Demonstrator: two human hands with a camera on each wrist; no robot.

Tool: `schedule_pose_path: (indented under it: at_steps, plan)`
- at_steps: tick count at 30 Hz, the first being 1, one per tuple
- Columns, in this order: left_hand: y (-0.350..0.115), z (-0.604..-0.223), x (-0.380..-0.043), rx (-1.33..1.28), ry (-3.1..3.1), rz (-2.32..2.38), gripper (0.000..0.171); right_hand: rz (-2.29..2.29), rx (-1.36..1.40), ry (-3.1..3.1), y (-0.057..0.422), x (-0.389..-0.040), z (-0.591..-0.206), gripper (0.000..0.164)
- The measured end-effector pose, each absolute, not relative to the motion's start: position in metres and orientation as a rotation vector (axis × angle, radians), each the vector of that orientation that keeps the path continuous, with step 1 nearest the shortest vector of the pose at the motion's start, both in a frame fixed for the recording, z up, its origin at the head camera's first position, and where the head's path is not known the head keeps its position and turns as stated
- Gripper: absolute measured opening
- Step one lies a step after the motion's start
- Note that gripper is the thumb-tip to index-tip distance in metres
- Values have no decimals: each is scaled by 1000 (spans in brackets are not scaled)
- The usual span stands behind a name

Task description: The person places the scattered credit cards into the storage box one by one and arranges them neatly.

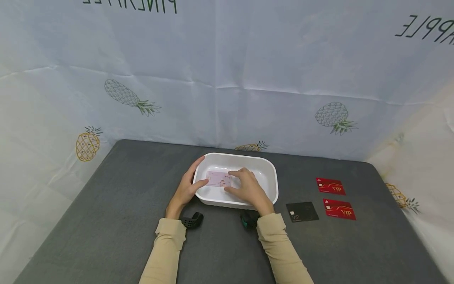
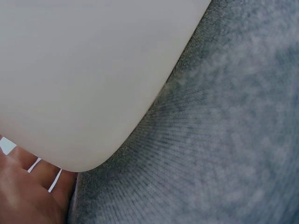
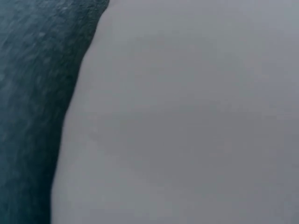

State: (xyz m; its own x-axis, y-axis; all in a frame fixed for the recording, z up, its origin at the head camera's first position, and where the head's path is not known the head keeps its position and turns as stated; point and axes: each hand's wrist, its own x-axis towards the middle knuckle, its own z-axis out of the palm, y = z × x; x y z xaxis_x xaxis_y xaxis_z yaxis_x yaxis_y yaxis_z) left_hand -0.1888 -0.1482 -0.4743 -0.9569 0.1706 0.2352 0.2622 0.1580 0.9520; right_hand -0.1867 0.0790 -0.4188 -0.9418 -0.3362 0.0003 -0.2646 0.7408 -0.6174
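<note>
A white plastic tray [image 1: 248, 157] with rounded corners stands on the dark grey table. Inside it is a pale pink card [image 1: 218, 179] with small printed figures. My left hand [image 1: 186, 185] holds the tray's left end, fingers along the outer wall and thumb over the rim, its tip by the card's left edge. In the left wrist view those fingers [image 2: 44, 175] show against the outer wall. My right hand [image 1: 248, 189] reaches over the near rim and holds the card's right end, index at the far edge and thumb at the near edge. The right wrist view shows only tray wall [image 3: 177, 116] and table.
Right of the tray lie a black VIP card [image 1: 303, 213] and two red VIP cards, one farther back [image 1: 330, 185] and one nearer [image 1: 339, 210]. Behind the table [image 1: 106, 236] hangs a white cloth [image 1: 227, 110] printed with pineapples.
</note>
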Motion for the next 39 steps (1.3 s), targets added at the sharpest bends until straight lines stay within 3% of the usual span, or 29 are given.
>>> schedule_pose_path:
  at_steps: [39]
  plan:
    - [-147, -474, -188, -468, -2308, -1979, 77, -1294, -761, 2696, 171, -143, -401, 48]
